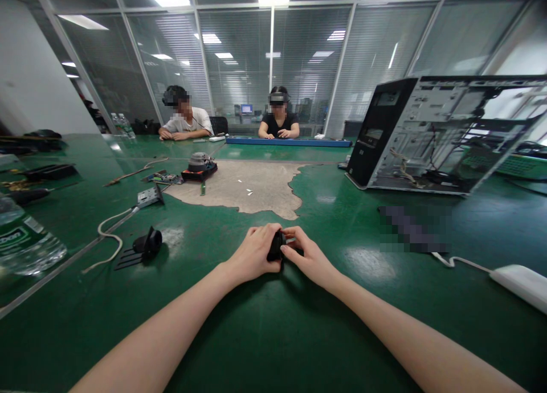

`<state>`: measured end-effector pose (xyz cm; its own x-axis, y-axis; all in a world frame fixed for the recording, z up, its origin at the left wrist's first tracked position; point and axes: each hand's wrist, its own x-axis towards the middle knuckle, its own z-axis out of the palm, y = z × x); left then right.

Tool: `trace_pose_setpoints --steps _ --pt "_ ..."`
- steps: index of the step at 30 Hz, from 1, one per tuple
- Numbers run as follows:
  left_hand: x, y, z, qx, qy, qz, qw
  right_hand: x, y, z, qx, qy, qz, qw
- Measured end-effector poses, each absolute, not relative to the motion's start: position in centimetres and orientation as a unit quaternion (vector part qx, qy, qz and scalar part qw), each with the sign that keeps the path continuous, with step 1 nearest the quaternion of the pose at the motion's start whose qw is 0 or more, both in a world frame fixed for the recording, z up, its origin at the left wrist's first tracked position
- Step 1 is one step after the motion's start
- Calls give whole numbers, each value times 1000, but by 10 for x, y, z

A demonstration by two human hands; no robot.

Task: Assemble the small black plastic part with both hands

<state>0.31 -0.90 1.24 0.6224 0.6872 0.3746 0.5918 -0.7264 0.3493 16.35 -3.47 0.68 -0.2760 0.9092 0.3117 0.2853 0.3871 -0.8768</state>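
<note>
Small black part gripped in left hand; held also at its right side by thumb and fingertips of right hand. Forearms extended over green tabletop. Pronged black piece laid to the left, near cabled metal bracket. Water bottle cut off by left edge. Opened computer case placed at right, white device nearer. Across table, two co-workers seated: one in white, one in black.
</note>
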Motion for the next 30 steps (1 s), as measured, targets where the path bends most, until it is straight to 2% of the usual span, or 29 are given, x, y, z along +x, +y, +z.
trace_pose_setpoints --steps 6,16,22,30 --pt "3 -9 12 896 356 250 89 165 -34 4 -399 -712 341 467" --pt "2 -8 11 899 350 252 81 164 -34 4 -415 -717 349 437" --pt "3 -8 11 899 351 250 78 166 -32 1 -401 -724 303 473" --pt "2 -8 10 899 349 250 80 164 -33 4 -419 -716 353 433"
